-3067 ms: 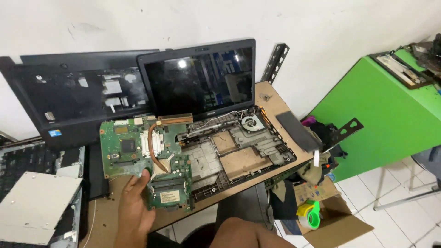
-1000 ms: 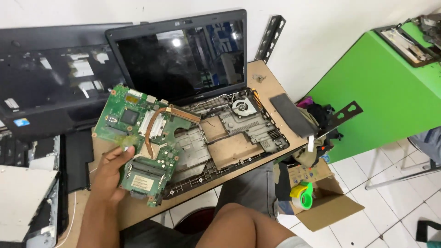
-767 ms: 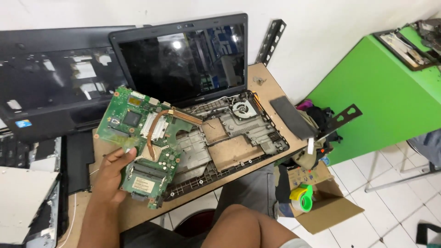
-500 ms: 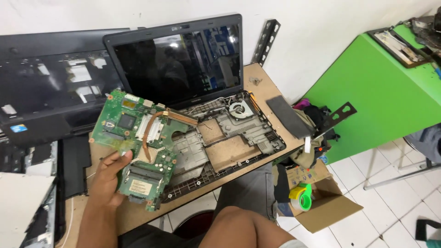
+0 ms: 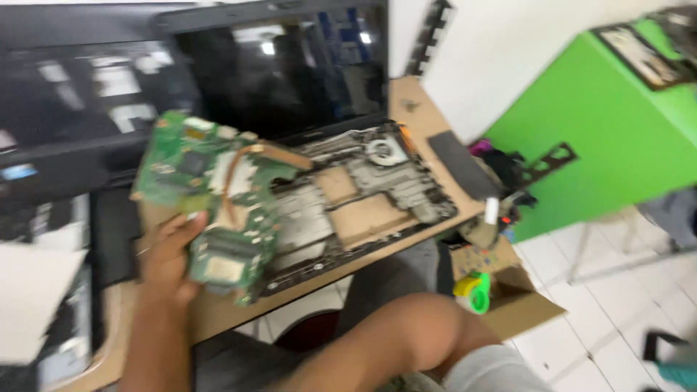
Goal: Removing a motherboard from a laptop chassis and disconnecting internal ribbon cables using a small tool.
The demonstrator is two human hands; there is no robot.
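My left hand [image 5: 168, 255] grips the lower left edge of a green laptop motherboard [image 5: 210, 196] with a copper heat pipe, lifted and tilted over the table. Right of it lies the opened laptop base [image 5: 363, 196], its grey inner frame and round fan showing, with the dark screen [image 5: 287, 72] standing up behind. My right hand is out of view. My bare knee [image 5: 406, 341] shows at the bottom of the blurred frame.
Black laptop covers [image 5: 65, 101] lean at the back left and pale parts [image 5: 36, 290] lie at the left. A black strip [image 5: 454, 160] rests on the wooden table's [image 5: 232, 312] right end. A cardboard box [image 5: 508, 297] with clutter and a green cabinet [image 5: 602, 131] stand to the right.
My left hand has lifted the motherboard off the laptop base and keeps it raised and tilted. The camera has swung, and the picture is now blurred.
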